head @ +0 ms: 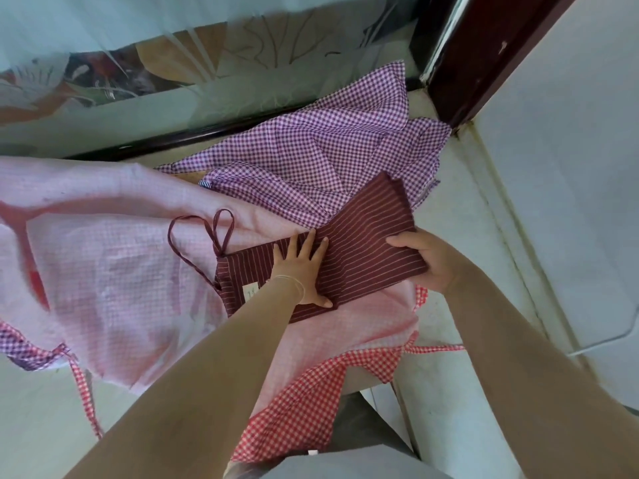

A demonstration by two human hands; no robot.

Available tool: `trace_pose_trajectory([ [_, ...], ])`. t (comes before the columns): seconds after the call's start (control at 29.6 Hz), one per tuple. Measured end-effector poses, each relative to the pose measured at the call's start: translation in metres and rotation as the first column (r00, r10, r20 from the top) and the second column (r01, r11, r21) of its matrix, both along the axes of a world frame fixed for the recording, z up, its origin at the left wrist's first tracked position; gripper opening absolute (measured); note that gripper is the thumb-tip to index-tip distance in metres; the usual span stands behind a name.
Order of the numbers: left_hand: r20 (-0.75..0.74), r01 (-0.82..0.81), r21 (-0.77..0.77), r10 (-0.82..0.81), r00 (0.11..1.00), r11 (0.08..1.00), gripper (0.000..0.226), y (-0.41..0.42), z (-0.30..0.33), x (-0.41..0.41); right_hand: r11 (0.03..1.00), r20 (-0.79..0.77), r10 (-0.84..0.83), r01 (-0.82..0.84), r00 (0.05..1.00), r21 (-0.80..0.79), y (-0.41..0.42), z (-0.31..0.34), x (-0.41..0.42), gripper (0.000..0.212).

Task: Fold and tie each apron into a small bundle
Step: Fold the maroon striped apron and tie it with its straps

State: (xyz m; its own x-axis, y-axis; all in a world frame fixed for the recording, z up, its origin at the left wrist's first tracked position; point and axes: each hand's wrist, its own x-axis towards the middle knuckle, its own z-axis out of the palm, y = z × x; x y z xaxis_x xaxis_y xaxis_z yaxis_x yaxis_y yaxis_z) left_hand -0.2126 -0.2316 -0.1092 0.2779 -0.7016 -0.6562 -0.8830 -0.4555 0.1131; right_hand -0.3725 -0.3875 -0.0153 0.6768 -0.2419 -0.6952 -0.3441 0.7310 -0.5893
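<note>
A person's two bare arms reached down over a surface draped in cloth. The task's thing in hand was a dark maroon cotton apron with thin pale stripes point(359, 250), already folded into a long band. It lay on a pale pink woven cloth point(103, 257), its long axis running from lower left to upper right, with the far end overlapping a crumpled purple-and-white gingham apron point(311, 146).

The left hand point(304, 267) lay flat on the middle of the band, fingers straight and spread, pressing it down. The right hand point(428, 261) held the band's right-hand edge, fingers curled around the fabric with the thumb on top.

The band's free upper end lay beyond the fingertips of both hands, up and to the right. The thin maroon tie strings point(207, 236) looped out from the opposite, lower-left end, nearer the left hand. The next fold would probably bring one end over the line held by the left palm, with the strings kept free for tying.

A red-and-white gingham apron point(311, 402) hung off the near edge beneath the pink cloth.
</note>
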Motion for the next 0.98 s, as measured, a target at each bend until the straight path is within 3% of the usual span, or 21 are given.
trace_pose_trajectory([
  [0.07,-0.132,-0.124,-0.175,0.102,0.986,0.977,0.098,0.011,0.006,0.013,0.988,0.054,0.147,-0.145,0.988,-0.053,0.027,0.008,0.027,0.048],
  [0.1,-0.264,-0.271,-0.291,0.195,0.945,0.918,0.072,0.018,0.007,0.017,0.959,0.018,0.238,-0.232,0.971,-0.162,0.041,0.010,0.037,0.050],
  [0.14,-0.427,-0.495,-0.346,0.336,0.840,0.797,0.043,0.026,0.008,0.020,0.884,-0.071,0.335,-0.339,0.940,-0.322,0.054,0.010,0.047,0.053],
  [0.17,-0.586,-0.741,-0.304,0.495,0.641,0.599,0.021,0.043,0.010,0.026,0.777,-0.157,0.403,-0.428,0.901,-0.461,0.071,0.009,0.061,0.059],
  [0.2,-0.721,-0.915,-0.157,0.590,0.363,0.372,0.019,0.056,0.016,0.028,0.678,-0.226,0.430,-0.478,0.874,-0.558,0.087,0.006,0.071,0.065],
  [0.24,-0.779,-0.985,0.031,0.622,0.084,0.172,0.027,0.069,0.023,0.028,0.620,-0.258,0.442,-0.500,0.859,-0.604,0.105,0.001,0.081,0.070],
  [0.27,-0.784,-0.983,0.178,0.609,-0.119,0.036,0.038,0.082,0.026,0.028,0.588,-0.264,0.459,-0.513,0.848,-0.625,0.123,-0.006,0.088,0.073],
  [0.3,-0.767,-0.967,0.249,0.600,-0.229,-0.051,0.050,0.098,0.031,0.028,0.547,-0.269,0.492,-0.535,0.828,-0.644,0.144,-0.017,0.096,0.074],
  [0.37,-0.733,-0.946,0.287,0.602,-0.317,-0.149,0.058,0.115,0.037,0.028,0.413,-0.341,0.567,-0.617,0.750,-0.670,0.179,-0.040,0.105,0.079],
  [0.41,-0.725,-0.945,0.279,0.607,-0.325,-0.172,0.056,0.122,0.038,0.028,0.332,-0.396,0.600,-0.666,0.695,-0.668,0.194,-0.050,0.107,0.081],
  [0.47,-0.708,-0.967,0.211,0.660,-0.252,-0.143,0.049,0.126,0.038,0.027,0.205,-0.462,0.643,-0.719,0.611,-0.664,0.212,-0.067,0.105,0.086],
  [0.57,-0.611,-0.996,0.012,0.789,0.066,0.093,0.038,0.121,0.029,0.026,0.243,-0.419,0.681,-0.726,0.600,-0.643,0.217,-0.077,0.097,0.075],
  [0.64,-0.495,-0.985,-0.074,0.851,0.175,0.159,0.034,0.116,0.026,0.028,0.289,-0.386,0.667,-0.698,0.638,-0.655,0.215,-0.075,0.095,0.044],
  [0.71,-0.431,-0.986,-0.104,0.888,0.163,0.131,0.030,0.111,0.020,0.033,0.232,-0.374,0.576,-0.584,0.727,-0.778,0.206,-0.073,0.089,0.018],
  [0.78,-0.430,-0.988,-0.116,0.891,0.143,0.102,0.029,0.111,0.013,0.039,0.051,-0.383,0.475,-0.460,0.792,-0.887,0.189,-0.078,0.084,0.027],
  [0.88,-0.433,-0.982,-0.114,0.883,0.183,0.148,0.038,0.116,0.008,0.044,-0.154,-0.565,0.386,-0.553,0.729,-0.819,0.161,-0.088,0.081,0.040],
  [0.91,-0.439,-0.982,-0.119,0.879,0.185,0.147,0.039,0.118,0.007,0.046,-0.156,-0.606,0.342,-0.593,0.718,-0.790,0.155,-0.091,0.080,0.042],
  [0.98,-0.450,-0.982,-0.138,0.875,0.178,0.129,0.038,0.120,0.005,0.048,-0.061,-0.585,0.218,-0.587,0.781,-0.807,0.148,-0.094,0.079,0.047],
])
